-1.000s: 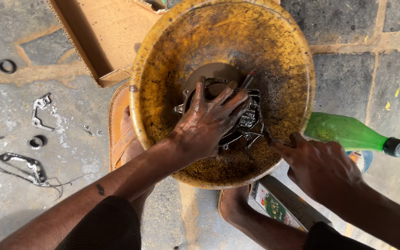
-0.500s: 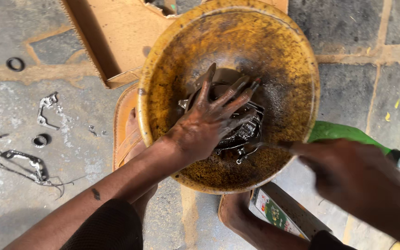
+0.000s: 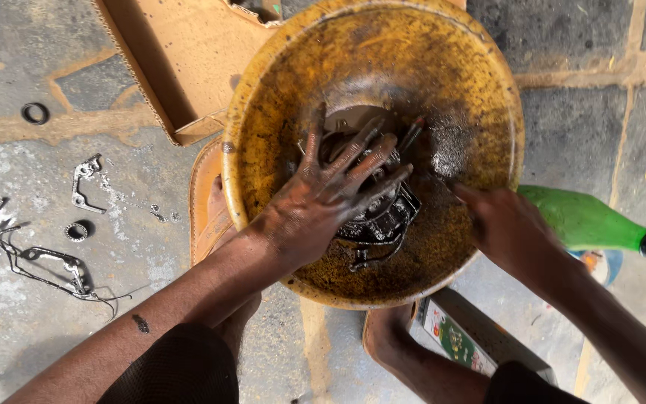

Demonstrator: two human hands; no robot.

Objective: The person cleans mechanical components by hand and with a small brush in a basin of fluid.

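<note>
A wide yellow basin (image 3: pixel 450 75), stained with dark oil, stands on the concrete floor between my feet. In its middle lies a heap of black, oily metal parts (image 3: pixel 383 221). My left hand (image 3: pixel 323 202) lies flat on that heap with its fingers spread, smeared with oil. My right hand (image 3: pixel 510 232) is over the basin's right inner wall and rim, back upward, with a finger pointing toward the parts. Its palm side is hidden, so what it grips does not show.
A green glass bottle (image 3: pixel 585 221) lies right of the basin. A cardboard flap (image 3: pixel 181 60) lies at the upper left and a tan sandal (image 3: pixel 205 194) sits under the basin's left edge. Small metal parts (image 3: pixel 84 183), a ring (image 3: pixel 35 114) and a wired piece (image 3: pixel 54 265) lie scattered on the left. A printed box (image 3: pixel 457 340) sits below.
My left hand has spread its fingers flat over the parts. My right hand has moved from beside the bottle up and left onto the basin's right side.
</note>
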